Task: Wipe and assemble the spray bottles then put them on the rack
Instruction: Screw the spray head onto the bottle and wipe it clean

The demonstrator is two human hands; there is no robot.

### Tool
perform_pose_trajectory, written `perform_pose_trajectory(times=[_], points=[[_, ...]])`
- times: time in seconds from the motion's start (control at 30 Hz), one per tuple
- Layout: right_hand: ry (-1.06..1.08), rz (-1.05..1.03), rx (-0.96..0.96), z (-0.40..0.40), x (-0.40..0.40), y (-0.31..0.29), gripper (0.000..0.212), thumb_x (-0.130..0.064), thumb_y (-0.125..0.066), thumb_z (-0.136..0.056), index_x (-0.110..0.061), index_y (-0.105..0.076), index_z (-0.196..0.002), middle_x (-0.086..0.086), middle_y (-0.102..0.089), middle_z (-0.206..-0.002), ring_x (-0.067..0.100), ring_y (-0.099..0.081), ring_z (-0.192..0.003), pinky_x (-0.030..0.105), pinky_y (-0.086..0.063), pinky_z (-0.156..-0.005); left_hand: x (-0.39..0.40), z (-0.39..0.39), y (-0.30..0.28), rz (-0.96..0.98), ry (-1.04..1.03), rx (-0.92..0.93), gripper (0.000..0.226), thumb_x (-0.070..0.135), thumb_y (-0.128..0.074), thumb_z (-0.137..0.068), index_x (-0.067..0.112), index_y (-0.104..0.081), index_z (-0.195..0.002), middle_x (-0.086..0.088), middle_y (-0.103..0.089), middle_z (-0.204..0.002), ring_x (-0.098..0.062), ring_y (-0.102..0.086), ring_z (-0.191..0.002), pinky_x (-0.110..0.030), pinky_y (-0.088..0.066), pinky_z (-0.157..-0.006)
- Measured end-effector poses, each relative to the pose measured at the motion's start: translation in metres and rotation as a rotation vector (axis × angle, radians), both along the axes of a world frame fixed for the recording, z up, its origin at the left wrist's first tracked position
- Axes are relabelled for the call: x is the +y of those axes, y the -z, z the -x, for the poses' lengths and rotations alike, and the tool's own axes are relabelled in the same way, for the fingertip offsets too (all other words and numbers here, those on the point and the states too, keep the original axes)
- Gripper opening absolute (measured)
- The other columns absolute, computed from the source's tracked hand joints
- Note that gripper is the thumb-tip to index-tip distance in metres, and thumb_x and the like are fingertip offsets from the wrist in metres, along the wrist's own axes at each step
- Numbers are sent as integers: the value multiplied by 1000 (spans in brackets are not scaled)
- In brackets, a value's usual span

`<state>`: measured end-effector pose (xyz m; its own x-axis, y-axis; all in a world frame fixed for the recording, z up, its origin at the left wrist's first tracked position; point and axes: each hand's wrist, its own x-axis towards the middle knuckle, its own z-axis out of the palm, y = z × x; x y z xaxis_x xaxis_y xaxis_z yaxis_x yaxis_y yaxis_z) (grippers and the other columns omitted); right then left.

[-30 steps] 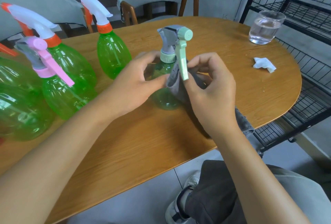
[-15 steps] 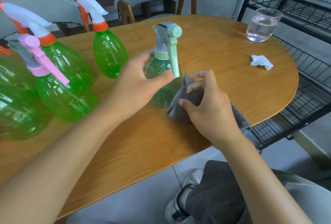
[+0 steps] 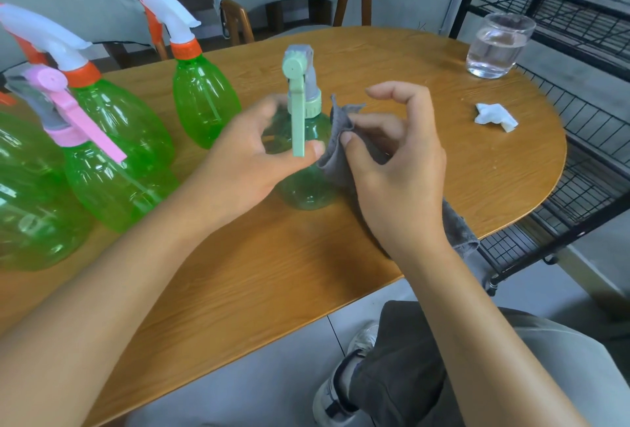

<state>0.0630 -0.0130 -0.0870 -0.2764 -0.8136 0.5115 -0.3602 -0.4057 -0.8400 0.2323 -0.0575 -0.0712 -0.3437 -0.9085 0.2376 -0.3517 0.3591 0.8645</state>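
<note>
so the bottle (image 3: 303, 184) with the pale green sprayer (image 3: 300, 92) is standing on the bench (image 3: 272, 273) with its head already screwed on, left hand (image 3: 245, 167) wrapped round its body to steady it while the right hand (image 3: 395, 167) pinches the grey cloth (image 3: 341, 140) against its side, so i'd say it's mid-wipe. four more green bottles (image 3: 204, 99) with heads on sit to the left, can't tell if they've been wiped. nothing's on the rack (image 3: 579, 17) at the right as far as i can see, so all the shelving is probably still left.
</note>
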Motion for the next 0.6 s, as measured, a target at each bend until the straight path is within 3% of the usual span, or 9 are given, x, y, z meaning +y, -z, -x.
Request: perform_pose_trajectory(times=[0.13, 0.27, 0.37, 0.6], points=[[48, 56, 123, -4, 5, 2, 37, -4, -70, -91, -20, -53, -120, -12, -76, -100, -6, -67, -103, 6, -45, -84, -1, -1, 1, 1, 4, 26, 42, 26, -74, -83, 32, -62, -123, 10, -70, -123, -3, -62, -120, -34, -46, -110], [75, 163, 197, -7, 10, 5, 36, -1, -71, -88, -20, -54, -113, -12, -72, -101, -4, -68, -102, 15, -51, -84, -2, -3, 1, 3, 19, 8, 41, 19, -70, -82, 25, -64, -122, 5, -72, -119, -5, -63, -118, -41, -48, -110], [57, 174, 167, -9, 7, 4, 42, 1, -71, -87, -26, -48, -111, -9, -72, -99, 0, -69, -100, 16, -50, -88, -2, -3, 1, 1, 17, 11, 41, 19, -69, -81, 24, -64, -121, 4, -72, -119, -5, -63, -117, -41, -48, -109], [-33, 30, -14, -3, -8, 2, 21, -4, -72, -92, -13, -59, -107, -6, -66, -98, 10, -66, -97, 24, -56, -85, -4, -3, 1, 11, 34, 1, 46, 17, -72, -83, 19, -63, -128, 7, -71, -126, -3, -62, -121, -27, -45, -110]])
